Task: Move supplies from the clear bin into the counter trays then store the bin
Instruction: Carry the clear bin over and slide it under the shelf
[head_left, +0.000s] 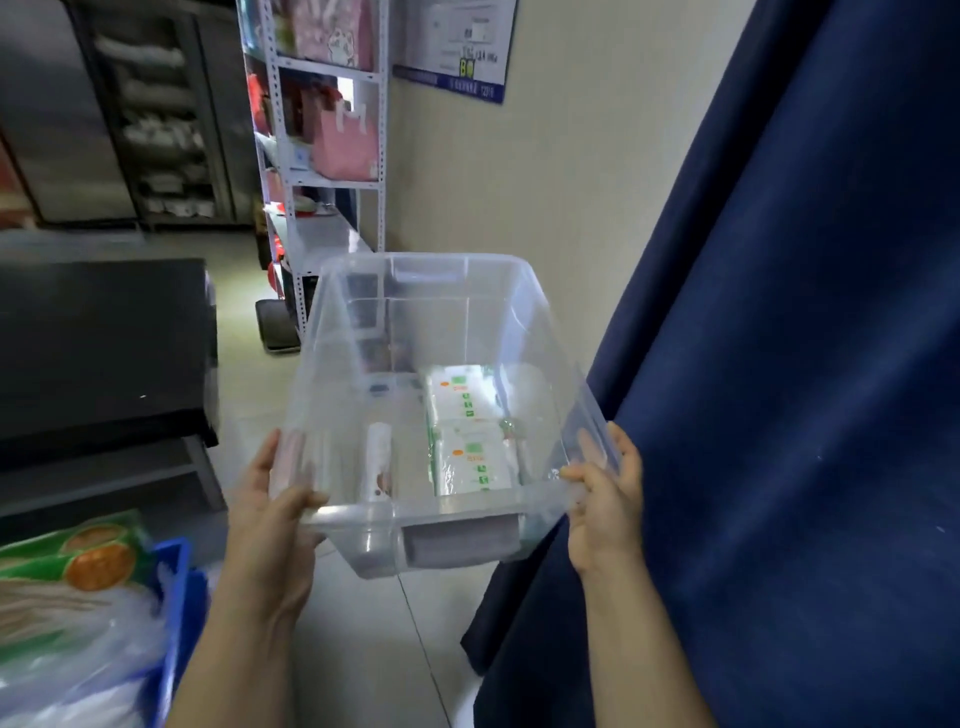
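We hold the clear bin (431, 415) above the floor just left of the blue curtain (779, 364), left hand (275, 514) and right hand (605, 499) closed around its near rim corners, white packets (470, 436) inside.

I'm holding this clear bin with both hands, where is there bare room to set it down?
The free patch is the pale floor under the clear bin, bordered by the dark counter on the left, the white shelf rack behind and the blue curtain on the right. The blue tray at lower left is crowded with packets. Both the left hand and the right hand are occupied.
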